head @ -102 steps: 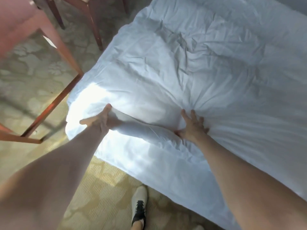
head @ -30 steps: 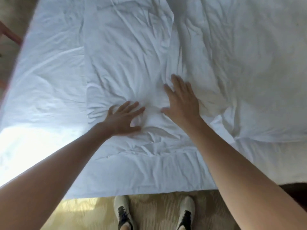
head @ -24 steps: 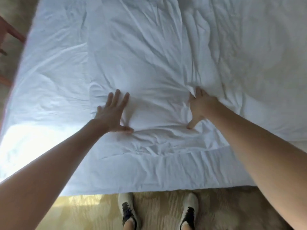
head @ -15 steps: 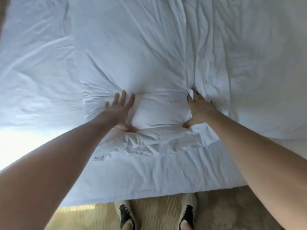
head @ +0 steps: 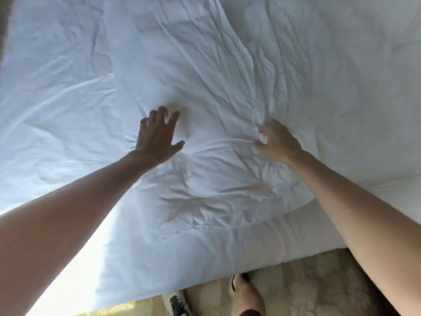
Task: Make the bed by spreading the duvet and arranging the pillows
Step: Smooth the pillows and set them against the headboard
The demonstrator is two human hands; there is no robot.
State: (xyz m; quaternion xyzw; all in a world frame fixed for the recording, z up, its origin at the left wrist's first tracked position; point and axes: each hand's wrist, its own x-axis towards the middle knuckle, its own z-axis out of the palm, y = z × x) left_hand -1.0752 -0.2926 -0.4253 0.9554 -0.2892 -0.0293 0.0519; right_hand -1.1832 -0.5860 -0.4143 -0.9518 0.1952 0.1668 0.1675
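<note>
Currently the white duvet (head: 205, 76) is spread across the bed and fills most of the head view, heavily creased in the middle. The left hand (head: 157, 135) is laid flat on the duvet left of centre, fingers (head: 172, 118) straight and slightly spread, thumb out to the right; the fabric lies under the palm and fingertips and nothing is pinched. The right hand (head: 276, 142) is set on the duvet right of centre, fingers (head: 264, 131) curled and bunching a fold; creases radiate from that spot, and the fabric is gathered between fingertips and thumb. A raised ridge of duvet is seen between the two hands, running left to right. The near edge of the duvet is draped over the near side of the bed, just above the carpet (head: 307, 281). A brightly lit patch is seen on the near-left part of the bedding. One shoe (head: 176, 304) and part of a leg (head: 246, 297) are visible on the carpet at the near edge.
</note>
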